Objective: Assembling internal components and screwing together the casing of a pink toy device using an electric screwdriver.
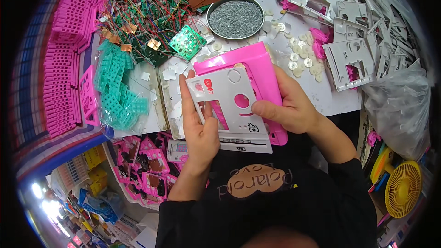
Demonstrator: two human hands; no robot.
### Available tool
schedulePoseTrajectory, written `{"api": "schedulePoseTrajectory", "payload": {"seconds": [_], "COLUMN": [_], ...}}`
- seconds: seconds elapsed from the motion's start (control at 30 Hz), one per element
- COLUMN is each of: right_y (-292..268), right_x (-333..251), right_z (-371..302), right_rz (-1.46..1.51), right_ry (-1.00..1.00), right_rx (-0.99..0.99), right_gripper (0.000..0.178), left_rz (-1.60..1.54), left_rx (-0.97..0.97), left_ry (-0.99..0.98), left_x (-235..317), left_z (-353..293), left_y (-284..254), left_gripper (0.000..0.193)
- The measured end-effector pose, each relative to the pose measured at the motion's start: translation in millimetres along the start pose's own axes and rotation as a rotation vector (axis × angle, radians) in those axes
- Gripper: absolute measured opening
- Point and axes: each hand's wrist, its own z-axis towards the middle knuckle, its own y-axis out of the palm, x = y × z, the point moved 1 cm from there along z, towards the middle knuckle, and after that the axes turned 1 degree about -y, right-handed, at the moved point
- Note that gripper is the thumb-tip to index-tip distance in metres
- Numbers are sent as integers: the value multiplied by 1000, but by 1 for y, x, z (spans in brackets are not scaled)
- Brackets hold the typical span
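Note:
A white plastic faceplate with a round hole, a square cutout and small printed symbols lies at a slant over a bright pink plastic casing. Both are held above the table's near edge, in front of my black shirt. My right hand grips the right side of the pink casing, its thumb pressed on the faceplate beside the round hole. My left hand holds the faceplate's left edge, with the fingers stretched along it and partly behind it. Part of the pink casing shows through the cutouts.
Wired green circuit boards heap at the back left, beside a round tin of small screws. Teal plastic grids and stacked pink panels lie left. White discs and white faceplates lie right. A box holds pink assemblies.

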Motion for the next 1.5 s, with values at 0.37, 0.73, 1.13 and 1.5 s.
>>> {"api": "schedulePoseTrajectory", "payload": {"seconds": [0.37, 0.73, 1.13, 1.5], "right_y": [5, 4, 27, 31], "right_x": [2, 10, 19, 17], "right_z": [6, 13, 11, 7], "right_rz": [84, 544, 392, 70], "right_ry": [-70, 158, -6, 51], "right_rx": [-52, -72, -38, -73], "right_gripper": [61, 65, 70, 57], "left_rz": [-29, 117, -48, -42], "left_rx": [16, 110, 130, 204], "left_ry": [-63, 127, 152, -52], "left_x": [2, 17, 8, 0], "left_z": [-4, -22, -8, -33], "left_y": [5, 1, -19, -10], "left_gripper": [95, 75, 78, 70]}}
